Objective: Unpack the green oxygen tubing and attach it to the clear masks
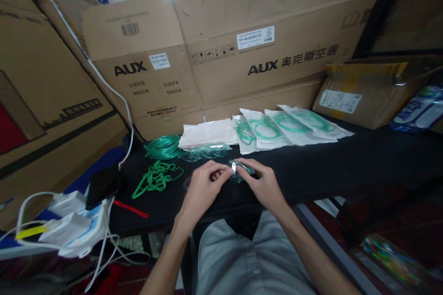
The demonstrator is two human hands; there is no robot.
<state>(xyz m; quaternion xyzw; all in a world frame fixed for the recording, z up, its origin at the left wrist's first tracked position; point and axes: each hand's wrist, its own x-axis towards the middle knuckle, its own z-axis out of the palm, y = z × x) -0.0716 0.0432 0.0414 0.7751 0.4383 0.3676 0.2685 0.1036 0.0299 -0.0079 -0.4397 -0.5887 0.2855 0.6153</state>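
Observation:
Just past my lap, both hands meet on a clear greenish oxygen mask (242, 173) with a shiny metal nose strip (234, 168). My left hand (207, 182) pinches the mask's left side by the strip. Thumb and fingers of my right hand (261, 177) grip it from the right. Beyond them lies a row of clear masks (204, 151) in front of a stack of white pouches (207, 133). Left of these are coiled green tubing (162, 147) and a tangle of green elastic straps (155, 177).
Several filled pouches (294, 124) overlap at the back right of the black table (321, 166). A large cardboard box (221, 64) stands behind. At left are a phone (103, 186), white chargers (69, 228) and cables. A smaller box (363, 92) and bottle (418, 108) sit right.

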